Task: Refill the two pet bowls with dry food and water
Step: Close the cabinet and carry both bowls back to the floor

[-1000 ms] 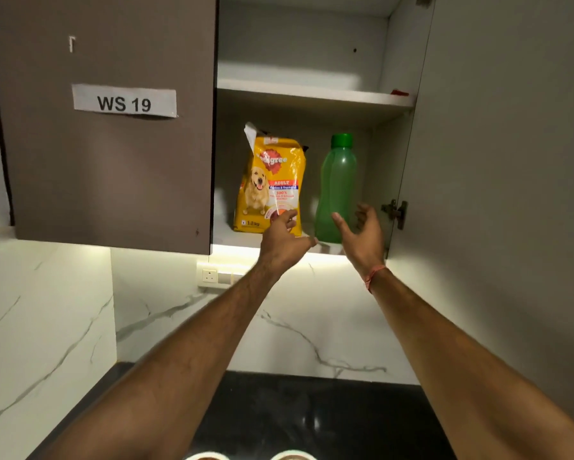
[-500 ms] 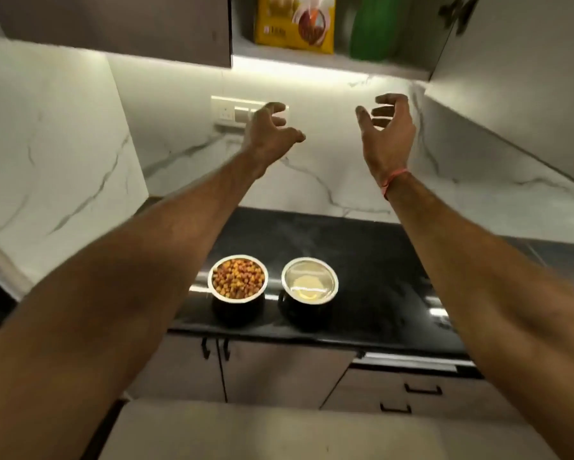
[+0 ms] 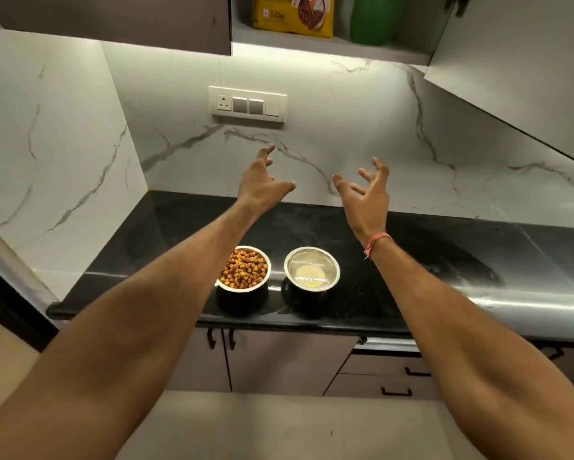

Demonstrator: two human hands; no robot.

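Two steel bowls stand side by side near the front edge of the black counter (image 3: 444,257). The left bowl (image 3: 245,270) is heaped with brown and orange kibble. Water fills the right bowl (image 3: 312,268). Up in the open cabinet, the yellow dog food bag (image 3: 293,16) and the green bottle (image 3: 371,19) stand on the lower shelf, cut off by the frame's top. My left hand (image 3: 262,180) and my right hand (image 3: 365,194) hover in the air above and behind the bowls, fingers spread, holding nothing.
A white socket and switch plate (image 3: 247,104) sits on the marble backsplash. The open cabinet door (image 3: 511,61) juts out at upper right, the closed door (image 3: 113,21) at upper left. Drawers and cupboard doors (image 3: 279,363) lie below the counter.
The view has tilted down from the cabinet to the counter. Both hands have come away from the bag and bottle and dropped lower, with empty, spread fingers.
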